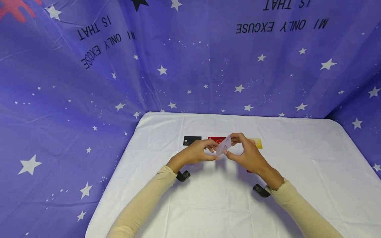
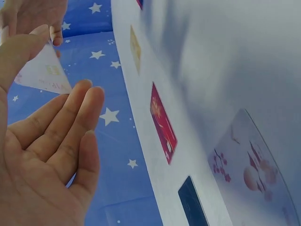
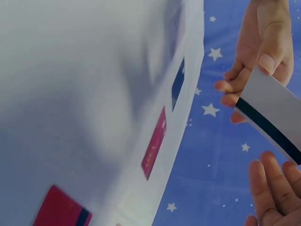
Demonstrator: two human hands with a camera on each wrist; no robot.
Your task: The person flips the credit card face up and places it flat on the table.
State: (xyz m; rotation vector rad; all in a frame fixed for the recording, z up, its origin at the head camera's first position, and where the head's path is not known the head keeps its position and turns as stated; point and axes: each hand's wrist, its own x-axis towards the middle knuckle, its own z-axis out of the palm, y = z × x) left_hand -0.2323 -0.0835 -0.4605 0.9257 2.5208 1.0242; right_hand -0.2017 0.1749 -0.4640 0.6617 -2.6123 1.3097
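A pale bank card (image 1: 224,145) is held up, tilted, between both hands above the white table. My left hand (image 1: 197,152) pinches its left side; in the right wrist view the left thumb (image 3: 267,63) lies on one corner. My right hand (image 1: 249,155) grips the right side, with its thumb low and index finger at the top corner. The card's front, with a gold chip and red lettering, shows in the left wrist view; its white back with a dark stripe (image 3: 270,132) faces the right wrist camera. Part of the card is hidden by fingers.
On the table behind the hands lie a black card (image 1: 192,140), a red card (image 1: 216,139) and a gold card (image 1: 257,143). Nearer lie a pale floral card (image 2: 244,169) and another red card (image 3: 61,209). A purple starry curtain (image 1: 208,66) hangs behind the table.
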